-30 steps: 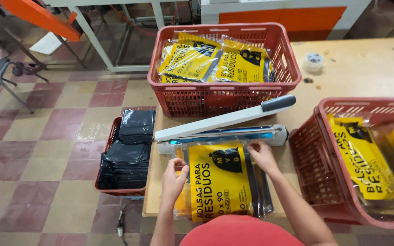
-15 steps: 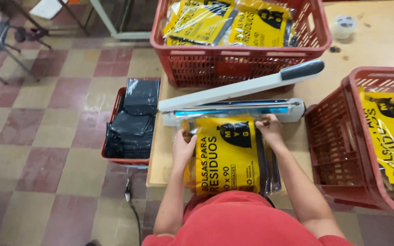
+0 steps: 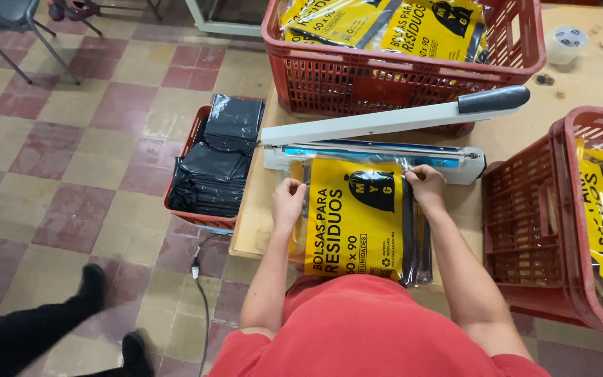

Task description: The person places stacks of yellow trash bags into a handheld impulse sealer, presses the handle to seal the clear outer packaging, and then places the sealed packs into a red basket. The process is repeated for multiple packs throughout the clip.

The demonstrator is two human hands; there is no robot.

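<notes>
Left hand (image 3: 287,201) pinches the left top corner of the yellow packet (image 3: 357,220), fingers curled over the edge; right hand (image 3: 426,185) grips the right top corner the same way. Packet lies flat on the table (image 3: 259,234) in front of the person, its open clear end pushed up to the sealer (image 3: 375,155), whose arm stands raised.

Handling, as I judge it: light, soft, floppy (a stack of folded black bags inside a slick plastic sleeve), so it'll sag and slide if held by one side only. Best hold is both top corners, approx where the hands are now, keeping the mouth taut and flat across the sealing bar.

Further off: a red crate of black bags (image 3: 211,164) on the floor left of the table, a red basket (image 3: 399,73) of finished packets beyond the sealer, another basket (image 3: 560,223) on the right, and a tape roll (image 3: 565,43) at the far edge.

Vs 0.5 s ago: hands sit at nearly the same corners and the sealer arm is up as before; packet top looks tucked a bit closer to the bar. Someone's dark legs (image 3: 43,328) have come in bottom left.
</notes>
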